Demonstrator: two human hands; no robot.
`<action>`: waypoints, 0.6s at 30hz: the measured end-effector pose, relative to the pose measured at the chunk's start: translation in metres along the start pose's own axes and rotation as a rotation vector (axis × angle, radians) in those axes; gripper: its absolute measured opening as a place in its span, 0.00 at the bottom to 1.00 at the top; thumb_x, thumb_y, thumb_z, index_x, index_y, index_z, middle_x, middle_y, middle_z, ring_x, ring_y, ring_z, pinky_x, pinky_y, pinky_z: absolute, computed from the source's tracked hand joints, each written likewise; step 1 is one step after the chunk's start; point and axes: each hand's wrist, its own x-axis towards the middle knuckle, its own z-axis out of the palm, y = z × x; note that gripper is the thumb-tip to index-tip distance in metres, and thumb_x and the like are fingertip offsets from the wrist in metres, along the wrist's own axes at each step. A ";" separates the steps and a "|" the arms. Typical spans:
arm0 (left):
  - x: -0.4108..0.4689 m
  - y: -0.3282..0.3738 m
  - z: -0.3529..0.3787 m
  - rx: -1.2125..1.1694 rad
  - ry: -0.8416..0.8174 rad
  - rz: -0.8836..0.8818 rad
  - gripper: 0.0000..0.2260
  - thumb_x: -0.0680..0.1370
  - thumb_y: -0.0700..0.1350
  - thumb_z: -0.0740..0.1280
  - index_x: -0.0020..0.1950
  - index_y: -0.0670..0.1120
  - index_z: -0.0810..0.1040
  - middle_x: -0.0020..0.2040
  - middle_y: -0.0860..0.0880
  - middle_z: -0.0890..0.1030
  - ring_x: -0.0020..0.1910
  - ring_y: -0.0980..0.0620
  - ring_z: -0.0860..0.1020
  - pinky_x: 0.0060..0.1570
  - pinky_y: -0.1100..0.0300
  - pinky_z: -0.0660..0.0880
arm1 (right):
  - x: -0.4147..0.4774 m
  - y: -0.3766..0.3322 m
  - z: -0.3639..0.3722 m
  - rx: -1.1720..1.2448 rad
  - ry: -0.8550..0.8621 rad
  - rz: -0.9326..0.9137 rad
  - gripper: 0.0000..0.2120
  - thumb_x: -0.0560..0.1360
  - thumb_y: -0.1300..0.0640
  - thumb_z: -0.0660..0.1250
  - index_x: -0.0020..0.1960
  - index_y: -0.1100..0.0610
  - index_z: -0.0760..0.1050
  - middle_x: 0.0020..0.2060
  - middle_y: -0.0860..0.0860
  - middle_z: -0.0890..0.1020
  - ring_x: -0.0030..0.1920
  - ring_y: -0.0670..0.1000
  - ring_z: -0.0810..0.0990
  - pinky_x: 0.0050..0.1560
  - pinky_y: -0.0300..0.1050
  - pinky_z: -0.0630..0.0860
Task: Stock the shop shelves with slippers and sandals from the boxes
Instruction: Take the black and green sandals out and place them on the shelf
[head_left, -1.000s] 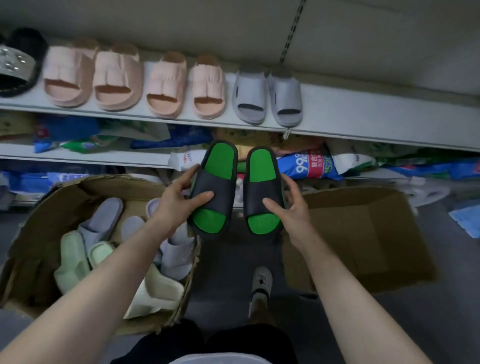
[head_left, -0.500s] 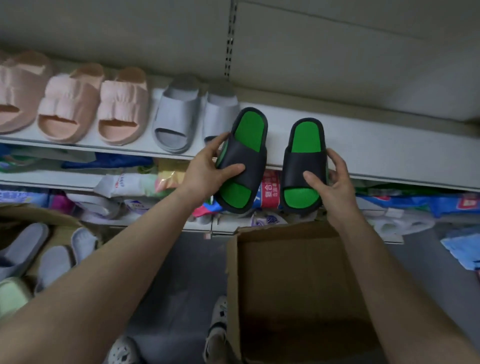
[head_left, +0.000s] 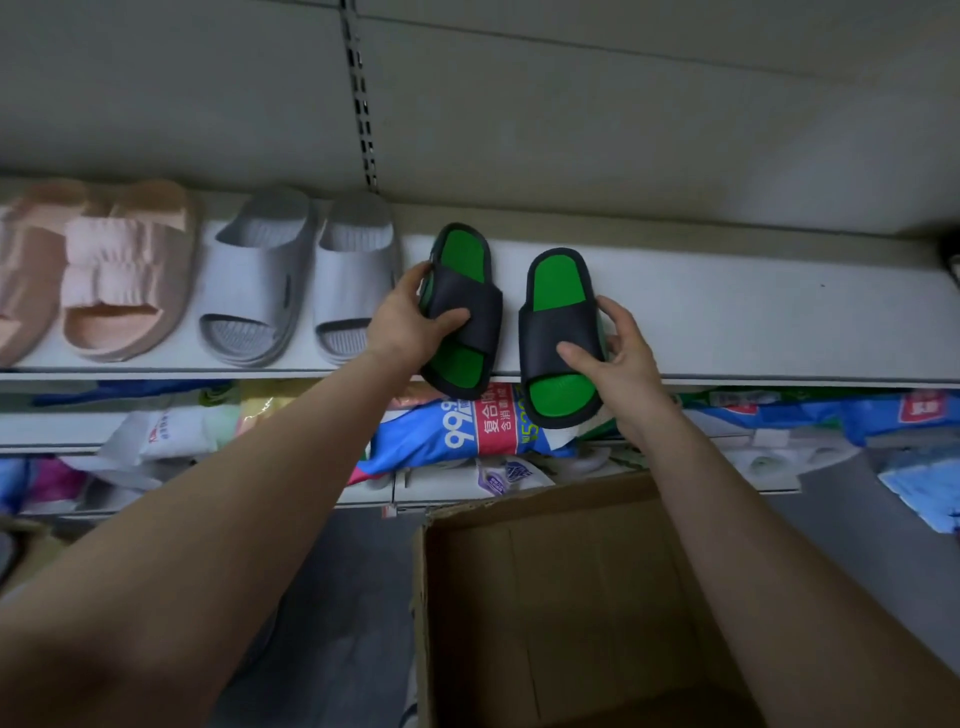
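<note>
The left hand (head_left: 410, 325) grips one black-and-green slipper (head_left: 464, 310), the right hand (head_left: 613, 358) the other slipper (head_left: 560, 332), long axes pointing into the shelf (head_left: 753, 317), heels overhanging its front edge beside the grey pair (head_left: 301, 275).

One camera, worn on the head, looking forward and down.

Faces a white shelf (head_left: 727, 312) straight ahead, close enough for both bare arms to reach it from the bottom edge. Looks down into an open cardboard box (head_left: 561, 597) right below. Wide view, so shelf lines bend at the sides. Only one view, nothing shared.
</note>
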 end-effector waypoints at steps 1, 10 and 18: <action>0.001 0.001 0.000 0.012 -0.002 -0.005 0.36 0.70 0.52 0.75 0.74 0.51 0.64 0.63 0.43 0.78 0.60 0.43 0.77 0.60 0.46 0.76 | 0.004 0.000 0.001 0.001 0.005 0.008 0.33 0.73 0.57 0.75 0.72 0.41 0.65 0.69 0.53 0.72 0.65 0.53 0.75 0.62 0.53 0.78; -0.028 0.002 0.007 0.391 0.002 0.255 0.38 0.74 0.53 0.71 0.78 0.48 0.55 0.74 0.37 0.61 0.72 0.38 0.64 0.70 0.47 0.64 | 0.026 -0.002 0.011 -0.530 0.061 -0.252 0.30 0.77 0.51 0.68 0.77 0.48 0.62 0.68 0.55 0.73 0.67 0.56 0.73 0.68 0.54 0.71; -0.033 -0.011 0.015 0.566 -0.111 0.347 0.51 0.68 0.56 0.75 0.79 0.55 0.43 0.78 0.41 0.39 0.77 0.38 0.45 0.75 0.43 0.54 | 0.041 -0.007 0.031 -0.809 0.037 -0.303 0.43 0.71 0.37 0.70 0.78 0.52 0.58 0.68 0.59 0.69 0.67 0.62 0.70 0.67 0.55 0.69</action>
